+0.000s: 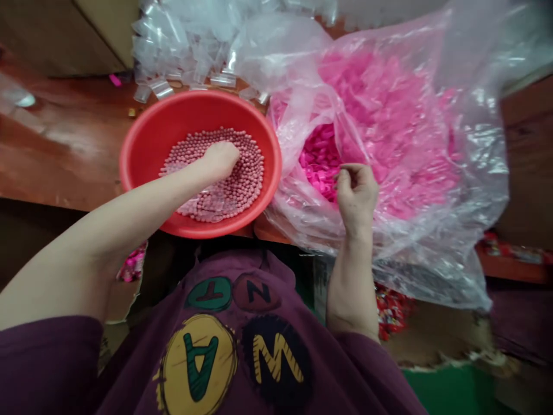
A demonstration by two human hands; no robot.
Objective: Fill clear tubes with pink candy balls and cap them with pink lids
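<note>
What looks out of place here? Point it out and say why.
A small bright pink piece lies alone by the cardboard box, away from the similarly coloured pieces in the clear plastic bag, so it looks stray. Below the table, at right, the brown cardboard has a ragged edge, as if torn.

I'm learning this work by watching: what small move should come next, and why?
Probably the right hand should dip slightly into the plastic bag and pick a bright pink piece: it is at the opening's edge, with such pieces close by. The left hand is among the beads in the red bowl. Whether either hand holds anything is unclear.
</note>
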